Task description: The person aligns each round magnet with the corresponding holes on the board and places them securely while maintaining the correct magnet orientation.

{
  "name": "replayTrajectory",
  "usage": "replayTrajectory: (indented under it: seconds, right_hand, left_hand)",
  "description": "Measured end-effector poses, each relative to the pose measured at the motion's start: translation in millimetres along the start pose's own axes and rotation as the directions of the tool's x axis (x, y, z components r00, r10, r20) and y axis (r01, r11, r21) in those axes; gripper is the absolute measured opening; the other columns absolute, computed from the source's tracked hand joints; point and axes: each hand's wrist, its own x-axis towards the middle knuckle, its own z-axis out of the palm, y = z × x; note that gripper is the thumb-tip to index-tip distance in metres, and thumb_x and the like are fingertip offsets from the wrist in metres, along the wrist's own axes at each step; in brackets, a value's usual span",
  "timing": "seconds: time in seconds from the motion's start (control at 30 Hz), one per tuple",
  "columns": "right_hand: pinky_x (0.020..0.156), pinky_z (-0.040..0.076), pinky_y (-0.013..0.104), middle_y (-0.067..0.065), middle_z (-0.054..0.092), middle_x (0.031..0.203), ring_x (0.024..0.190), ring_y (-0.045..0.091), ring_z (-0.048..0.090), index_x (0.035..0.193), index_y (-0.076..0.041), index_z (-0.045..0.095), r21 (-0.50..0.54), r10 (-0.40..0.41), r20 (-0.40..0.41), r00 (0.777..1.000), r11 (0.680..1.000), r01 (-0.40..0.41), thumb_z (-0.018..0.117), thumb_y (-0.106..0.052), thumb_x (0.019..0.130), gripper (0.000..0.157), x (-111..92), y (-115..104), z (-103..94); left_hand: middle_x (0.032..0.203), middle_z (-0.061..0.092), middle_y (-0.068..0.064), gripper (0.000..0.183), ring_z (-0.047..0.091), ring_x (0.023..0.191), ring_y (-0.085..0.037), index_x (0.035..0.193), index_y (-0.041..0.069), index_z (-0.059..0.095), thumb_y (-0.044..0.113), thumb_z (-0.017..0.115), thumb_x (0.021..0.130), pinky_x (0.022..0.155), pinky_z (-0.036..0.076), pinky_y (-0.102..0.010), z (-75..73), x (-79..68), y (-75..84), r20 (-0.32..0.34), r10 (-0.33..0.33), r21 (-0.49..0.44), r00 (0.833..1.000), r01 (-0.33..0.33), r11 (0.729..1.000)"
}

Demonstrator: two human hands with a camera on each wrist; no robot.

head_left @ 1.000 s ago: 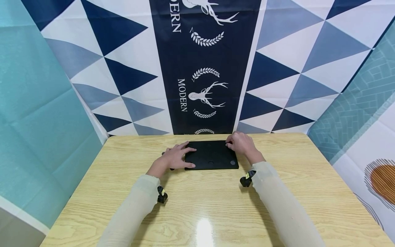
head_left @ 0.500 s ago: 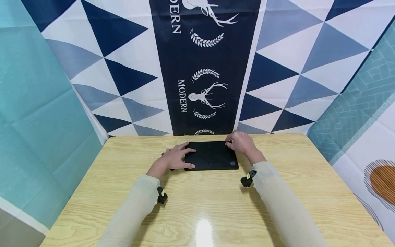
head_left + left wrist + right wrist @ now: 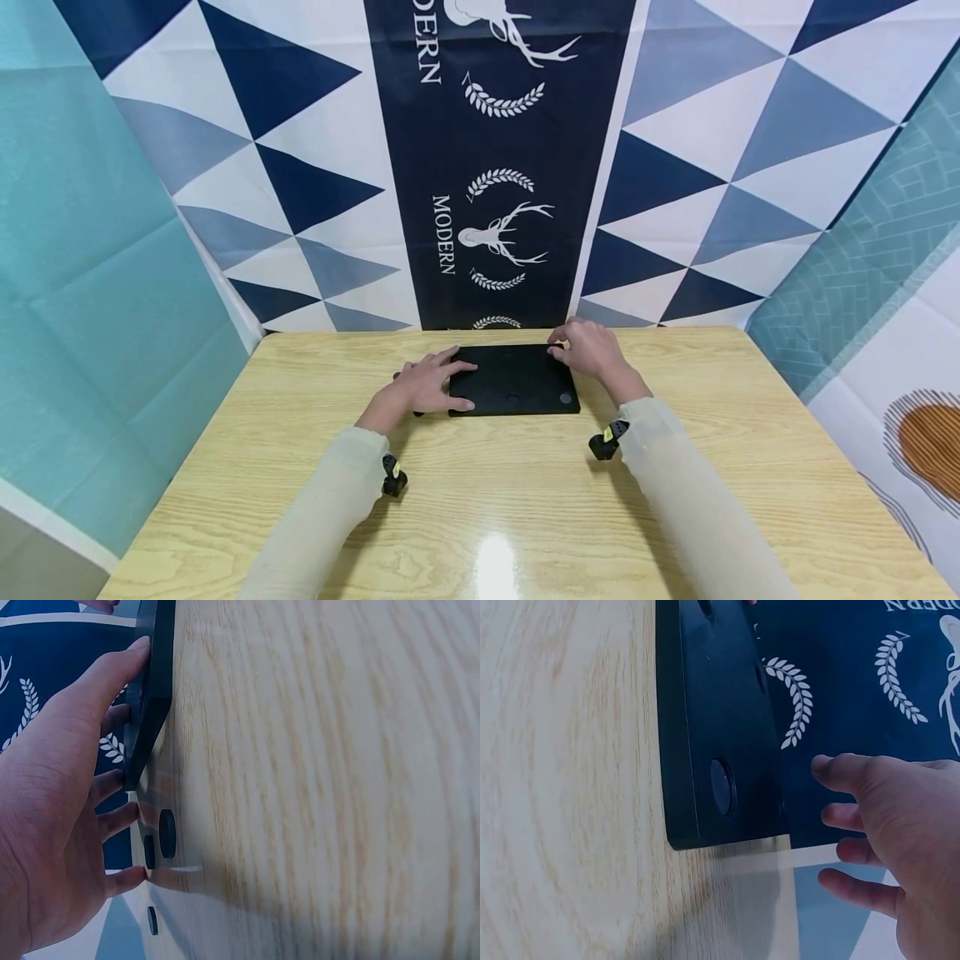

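A flat black rectangular board point(image 3: 517, 379) lies near the table's back edge, with a greyish round disc point(image 3: 722, 786) set in its near right corner. My left hand point(image 3: 427, 382) rests spread over the board's left end, its thumb by the near edge and a fingertip on top. Three small black discs, such as this disc point(image 3: 167, 834), lie on the table under and beside the left fingers. At the far right corner hovers my right hand point(image 3: 590, 348), thumb and index fingertips close over the board. Its fingers look loosely bent in the right wrist view, with nothing visible between them.
The pale wooden table point(image 3: 480, 483) ends just behind the board at a patterned wall cloth point(image 3: 502, 133). Teal cloth point(image 3: 112, 292) hangs on the left side. Each sleeve carries a small black wrist camera point(image 3: 393, 475).
My right wrist has shifted slightly to the right, its fingers staying at the same corner. The left hand and the board keep their places.
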Motion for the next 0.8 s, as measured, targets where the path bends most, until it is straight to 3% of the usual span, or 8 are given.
replayTrajectory:
  seconds: [0.27, 0.53, 0.8]
  right_hand:
    - [0.074, 0.061, 0.051, 0.017, 0.080, 0.123, 0.093, 0.035, 0.076, 0.122, -0.016, 0.088, -0.019, -0.020, -0.043, 0.999, 1.000, 0.020, 0.082, -0.027, 0.104, 0.022, -7, -1, -1.4]
    - [0.067, 0.057, 0.045, 0.016, 0.080, 0.115, 0.084, 0.029, 0.072, 0.118, -0.016, 0.089, -0.027, -0.046, -0.058, 0.997, 0.999, 0.044, 0.084, -0.026, 0.102, 0.019, -10, -3, -4.1]
    - [0.065, 0.057, 0.044, 0.016, 0.079, 0.114, 0.084, 0.030, 0.073, 0.118, -0.016, 0.089, -0.047, -0.058, -0.075, 0.995, 0.997, 0.054, 0.086, -0.027, 0.100, 0.021, -14, -3, -3.7]
  left_hand:
    - [0.193, 0.014, -0.005, 0.077, 0.024, 0.176, -0.045, 0.173, 0.038, 0.046, 0.063, 0.071, 0.105, 0.133, 0.024, -0.083, -0.2, -0.8, 0.8, 0.000, -0.001, 0.003, 1.000, 0.001, 1.000]
    - [0.193, 0.015, -0.006, 0.077, 0.025, 0.176, -0.046, 0.173, 0.037, 0.046, 0.063, 0.071, 0.105, 0.132, 0.026, -0.082, 0.5, -0.7, -0.3, -0.009, 0.004, 0.000, 1.000, -0.004, 1.000]
    - [0.193, 0.015, -0.007, 0.077, 0.024, 0.176, -0.047, 0.172, 0.037, 0.047, 0.063, 0.072, 0.105, 0.132, 0.026, -0.082, -0.1, -1.2, 0.6, -0.008, 0.005, 0.005, 1.000, -0.005, 1.000]
